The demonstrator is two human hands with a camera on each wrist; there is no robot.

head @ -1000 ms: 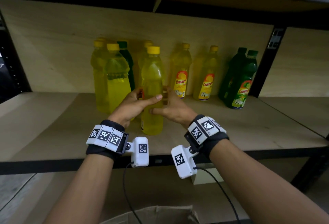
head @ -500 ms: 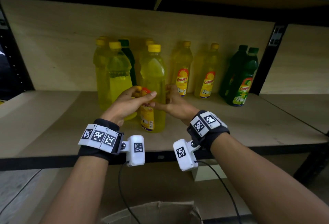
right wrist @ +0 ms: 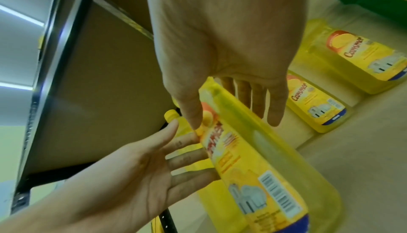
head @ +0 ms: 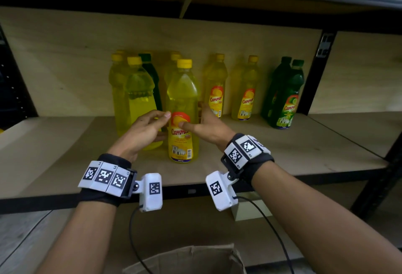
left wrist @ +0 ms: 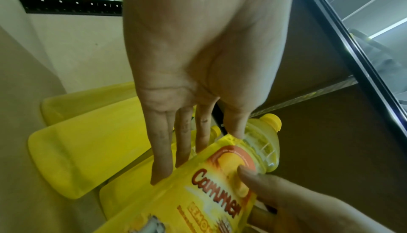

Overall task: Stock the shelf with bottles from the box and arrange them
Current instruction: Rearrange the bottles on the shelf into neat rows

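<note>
A yellow bottle (head: 182, 104) with a yellow cap stands upright on the wooden shelf (head: 282, 154), near the front, its orange-and-yellow label turned toward me. My left hand (head: 150, 128) lies flat against its left side with straight fingers (left wrist: 163, 149), thumb free. My right hand (head: 206, 125) holds the bottle (right wrist: 264, 167) lightly: its thumb (left wrist: 249, 172) presses the label front while the fingers (right wrist: 273, 108) reach round the right side. The bottle's back is hidden.
Behind and left stands a tight cluster of yellow bottles (head: 139, 99) with one dark green one. Two labelled yellow bottles (head: 215, 91) (head: 247, 93) and two green bottles (head: 285, 99) line the back right. A black upright post (head: 315, 73) bounds the bay. The cardboard box (head: 191, 258) sits below.
Both hands have turned the front bottle so its label went from the left side to facing me. The left hand has loosened from a wrap to flat fingers.
</note>
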